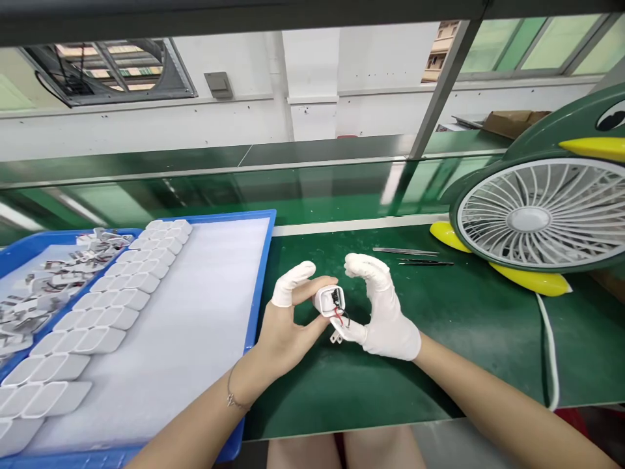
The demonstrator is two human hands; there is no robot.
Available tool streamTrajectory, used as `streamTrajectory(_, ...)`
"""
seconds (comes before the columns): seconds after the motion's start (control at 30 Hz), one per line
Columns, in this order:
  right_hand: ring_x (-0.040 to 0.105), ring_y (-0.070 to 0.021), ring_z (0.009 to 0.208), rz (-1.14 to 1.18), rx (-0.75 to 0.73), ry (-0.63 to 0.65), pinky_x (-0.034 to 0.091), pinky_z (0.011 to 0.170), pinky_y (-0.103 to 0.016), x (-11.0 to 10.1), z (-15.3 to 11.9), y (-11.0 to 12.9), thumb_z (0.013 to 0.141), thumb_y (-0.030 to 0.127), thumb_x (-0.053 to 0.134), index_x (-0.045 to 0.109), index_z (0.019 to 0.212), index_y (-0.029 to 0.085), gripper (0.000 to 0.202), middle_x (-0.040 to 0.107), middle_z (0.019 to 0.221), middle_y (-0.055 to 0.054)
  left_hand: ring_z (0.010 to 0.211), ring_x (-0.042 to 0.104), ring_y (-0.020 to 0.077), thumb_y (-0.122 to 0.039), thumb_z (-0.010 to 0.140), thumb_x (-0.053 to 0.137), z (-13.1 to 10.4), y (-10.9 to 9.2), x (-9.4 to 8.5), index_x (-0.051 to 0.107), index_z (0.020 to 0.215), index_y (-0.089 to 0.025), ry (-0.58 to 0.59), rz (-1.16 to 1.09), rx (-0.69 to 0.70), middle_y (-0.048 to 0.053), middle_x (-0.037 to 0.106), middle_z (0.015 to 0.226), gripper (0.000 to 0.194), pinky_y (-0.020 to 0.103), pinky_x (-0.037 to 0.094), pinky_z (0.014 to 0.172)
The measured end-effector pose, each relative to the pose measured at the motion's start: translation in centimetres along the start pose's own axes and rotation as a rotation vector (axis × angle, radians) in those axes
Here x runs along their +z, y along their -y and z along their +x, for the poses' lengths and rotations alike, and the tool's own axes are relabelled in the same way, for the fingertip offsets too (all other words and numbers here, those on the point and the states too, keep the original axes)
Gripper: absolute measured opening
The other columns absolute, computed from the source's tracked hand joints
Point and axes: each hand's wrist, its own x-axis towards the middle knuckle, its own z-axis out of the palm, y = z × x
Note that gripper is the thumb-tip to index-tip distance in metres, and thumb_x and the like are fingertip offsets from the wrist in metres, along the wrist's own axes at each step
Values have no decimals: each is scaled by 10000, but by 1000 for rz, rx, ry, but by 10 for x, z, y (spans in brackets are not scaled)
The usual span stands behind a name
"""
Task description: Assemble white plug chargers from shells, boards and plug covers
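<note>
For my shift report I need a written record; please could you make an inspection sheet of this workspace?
Surface: green bench, bare around the hands.
Job's things: white case, open end showing; pronged plug below it; blue tray with rows of white blocks; second tray of loose parts.
Clutter: silver tweezers and black tweezers, lying flat.
Hands: left hand holds the white case; gloved right hand beside the plug, grip unclear.
Cables: red and black wires at the case; white cable below the fan.
Surroundings: green fan right; white wall behind.
</note>
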Motion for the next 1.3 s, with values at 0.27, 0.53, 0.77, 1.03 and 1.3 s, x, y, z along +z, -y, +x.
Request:
streamTrajectory(0.27,543,-131,637,-99,-319,79,463,568,-296,4,11,16,777,43,552,559,880,279,258,573,878,-1,863,677,159,-109,743,701,1,13,-1,528,1267,-272,-42,110,286,31,712,1026,575,283,556,762)
streamTrajectory(0.53,467,-103,537,-105,-341,19,384,497,-273,2,8,16,771,13,566,541,847,275,274,589,787,30,851,683,164,-116,731,724,1,13,-2,550,1173,-244,14,122,396,49,719,1017,491,273,565,715)
streamTrajectory(0.77,537,-126,634,-176,-393,-19,447,537,-304,0,2,9,772,41,586,566,907,287,281,598,1023,-10,947,690,215,-209,760,724,-2,11,-1,446,1304,-252,-26,105,241,74,709,1050,612,365,553,875)
streamTrajectory(1.03,486,-105,569,-209,-389,-14,417,494,-288,0,-1,5,777,43,570,583,899,305,289,574,996,-2,764,647,159,-147,792,669,5,6,-4,560,1094,-251,-9,180,379,46,708,960,337,285,526,679)
streamTrajectory(1.3,423,-104,520,-172,-383,49,359,473,-276,-3,2,11,775,49,570,578,785,287,238,568,816,12,804,664,167,-193,784,691,1,4,-8,561,1120,-254,4,242,346,42,719,977,365,273,530,685)
